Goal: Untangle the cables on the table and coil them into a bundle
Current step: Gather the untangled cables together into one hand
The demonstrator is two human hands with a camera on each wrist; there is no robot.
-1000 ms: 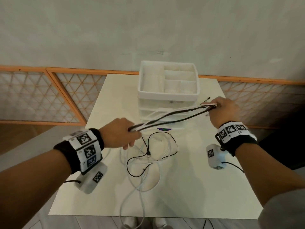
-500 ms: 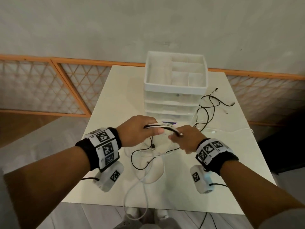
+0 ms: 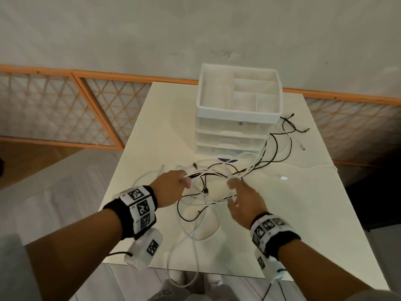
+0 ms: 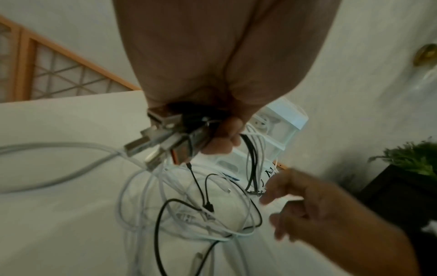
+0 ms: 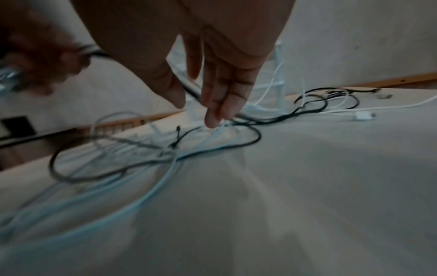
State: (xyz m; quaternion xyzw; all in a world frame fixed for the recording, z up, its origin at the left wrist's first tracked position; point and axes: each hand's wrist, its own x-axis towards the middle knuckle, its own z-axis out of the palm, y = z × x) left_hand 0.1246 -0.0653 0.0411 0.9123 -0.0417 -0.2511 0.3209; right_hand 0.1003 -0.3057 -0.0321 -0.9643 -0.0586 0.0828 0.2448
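A tangle of black and white cables [image 3: 208,192] lies across the middle of the white table [image 3: 303,224]. My left hand [image 3: 173,187] grips a bunch of cable ends, and their metal USB plugs [image 4: 163,143] stick out of the fist. From that fist the cables run right toward the drawer unit. My right hand [image 3: 240,198] hovers beside it with straight, spread fingers; the fingertips [image 5: 212,119] touch white strands on the table and hold nothing. Loose black ends [image 3: 290,124] and a white plug [image 3: 283,177] lie at the right.
A white drawer unit [image 3: 238,118] with an open divided tray on top stands at the table's back middle. White cable loops [image 3: 184,268] hang over the near edge. Behind the table a lattice screen [image 3: 65,109] runs along the wall. A plant [image 4: 411,156] shows at the right.
My right hand has let go of the cable bunch and opened over the tangle. The cables it had pulled out to the right now lie slack on the table. My left hand keeps its grip.
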